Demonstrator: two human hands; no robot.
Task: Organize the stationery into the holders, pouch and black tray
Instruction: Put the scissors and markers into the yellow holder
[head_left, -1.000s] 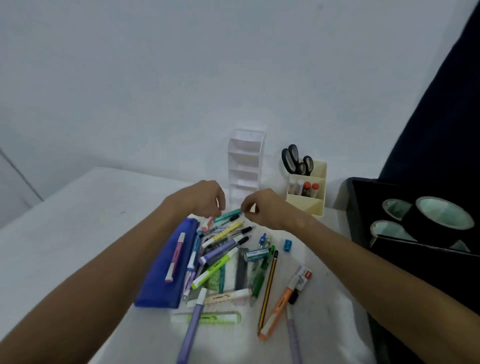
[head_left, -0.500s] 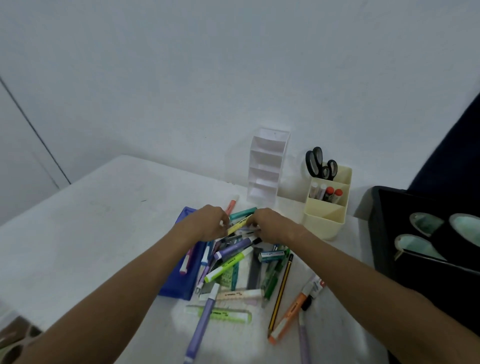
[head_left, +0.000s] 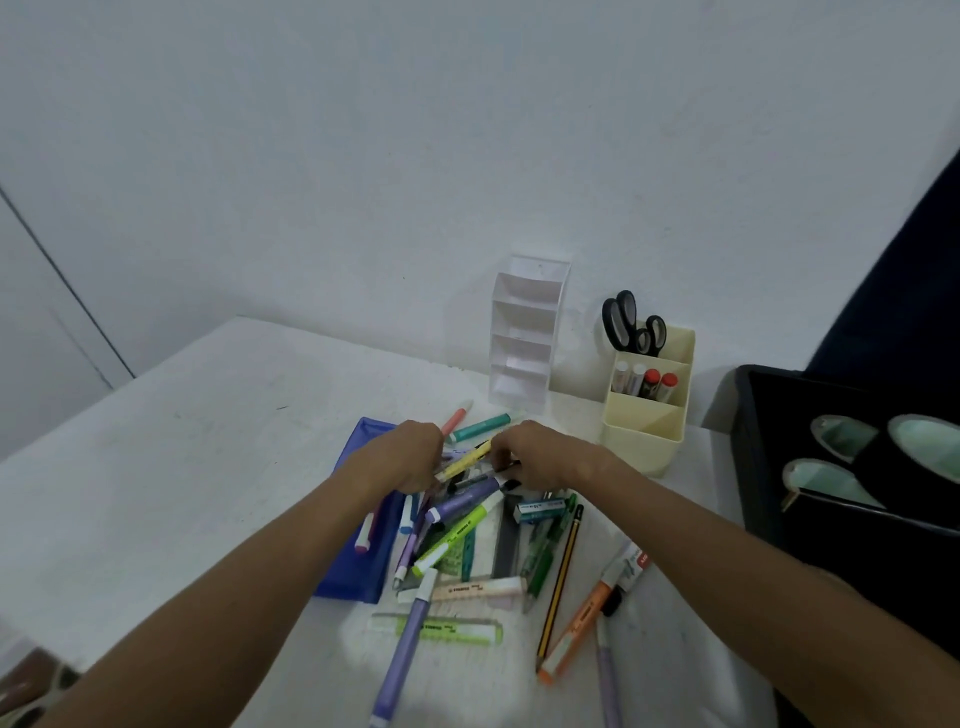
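Head view: yellow highlighter (head_left: 464, 460) lay atop the pen pile mid-counter, beside the blue pouch (head_left: 363, 545). Probably light, stiff, slick plastic; best gripped mid-barrel. Both forearms reached forward, left hand (head_left: 402, 460) and right hand (head_left: 540, 457) palms-down, fingers curled pinching its two ends.

black tray (head_left: 748, 441) cropped right, fingertips hidden
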